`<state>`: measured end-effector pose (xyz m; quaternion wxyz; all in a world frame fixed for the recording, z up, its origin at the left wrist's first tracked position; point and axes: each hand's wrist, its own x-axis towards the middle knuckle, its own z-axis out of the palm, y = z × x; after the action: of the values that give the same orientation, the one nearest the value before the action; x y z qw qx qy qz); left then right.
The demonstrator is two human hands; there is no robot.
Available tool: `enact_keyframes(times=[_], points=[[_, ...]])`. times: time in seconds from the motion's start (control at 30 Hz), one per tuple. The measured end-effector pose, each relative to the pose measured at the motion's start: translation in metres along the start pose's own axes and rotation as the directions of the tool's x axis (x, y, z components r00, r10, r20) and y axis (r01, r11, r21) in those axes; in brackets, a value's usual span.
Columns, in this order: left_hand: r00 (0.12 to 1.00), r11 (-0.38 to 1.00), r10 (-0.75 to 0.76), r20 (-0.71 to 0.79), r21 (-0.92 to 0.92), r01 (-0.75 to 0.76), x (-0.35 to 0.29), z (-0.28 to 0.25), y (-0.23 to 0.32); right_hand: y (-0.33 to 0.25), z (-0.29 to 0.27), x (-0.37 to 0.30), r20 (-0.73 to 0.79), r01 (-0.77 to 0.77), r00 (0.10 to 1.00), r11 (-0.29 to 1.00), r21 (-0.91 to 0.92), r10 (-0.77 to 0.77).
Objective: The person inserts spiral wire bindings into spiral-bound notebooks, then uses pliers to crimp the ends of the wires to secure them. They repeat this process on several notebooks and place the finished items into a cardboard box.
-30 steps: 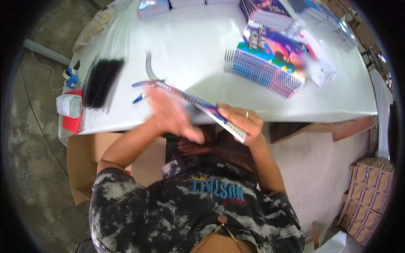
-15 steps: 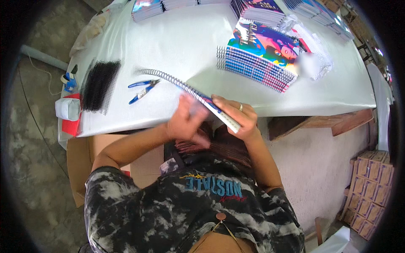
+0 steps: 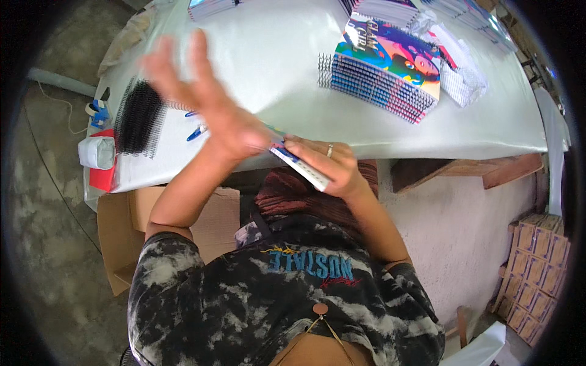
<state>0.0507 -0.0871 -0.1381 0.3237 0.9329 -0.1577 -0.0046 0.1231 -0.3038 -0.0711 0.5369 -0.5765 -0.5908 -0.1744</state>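
My right hand (image 3: 332,161), a ring on one finger, grips a notebook (image 3: 305,169) edge-on at the table's front edge; a row of small holes runs along its pale edge. My left hand (image 3: 210,100) is raised over the table with its fingers spread and blurred, its heel close to the notebook's far end. A short stretch of black spiral coil (image 3: 177,105) shows beside the left hand, the rest hidden behind it. Blue-handled pliers (image 3: 196,133) lie on the table, mostly covered by my left hand and wrist.
A bundle of black spiral coils (image 3: 140,119) lies at the table's left, near a blue tape dispenser (image 3: 97,114) and a white wrapped block (image 3: 96,152). Bound notebooks (image 3: 387,70) are stacked at the right beside crumpled paper (image 3: 464,76). Below the table stands an opened cardboard box (image 3: 122,244).
My left hand has swung up and away from beside the notebook, fingers now spread. The right hand and notebook have shifted slightly left. The long coil is now largely hidden.
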Motion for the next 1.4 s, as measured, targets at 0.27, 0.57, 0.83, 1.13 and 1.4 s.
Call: enact_keyframes(times=[0.27,0.57,0.83,1.13,1.4], points=[[0.461,0.501,0.801,-0.383,0.850,-0.163,0.030,-0.030,0.081,0.006,-0.005,0.002,0.013,-0.158,0.987,0.987,-0.006,0.158],[0.599,0.604,0.699,-0.391,0.771,-0.202,0.023,-0.008,0.078,0.003,0.007,0.000,-0.025,-0.128,0.991,0.991,0.045,0.129],[0.755,0.946,0.277,-0.595,0.308,-0.105,-0.002,0.013,0.113,-0.008,0.015,0.018,-0.016,-0.189,0.981,0.962,0.195,0.196],[0.542,0.771,-0.534,-0.649,-0.637,-0.004,-0.035,-0.083,0.164,-0.045,0.007,0.105,0.136,-0.373,0.925,0.918,0.135,0.355],[0.683,0.421,-0.632,-0.365,-0.902,-0.092,-0.003,-0.086,0.137,-0.022,-0.007,0.102,0.275,-0.663,0.743,0.727,0.178,0.610]])
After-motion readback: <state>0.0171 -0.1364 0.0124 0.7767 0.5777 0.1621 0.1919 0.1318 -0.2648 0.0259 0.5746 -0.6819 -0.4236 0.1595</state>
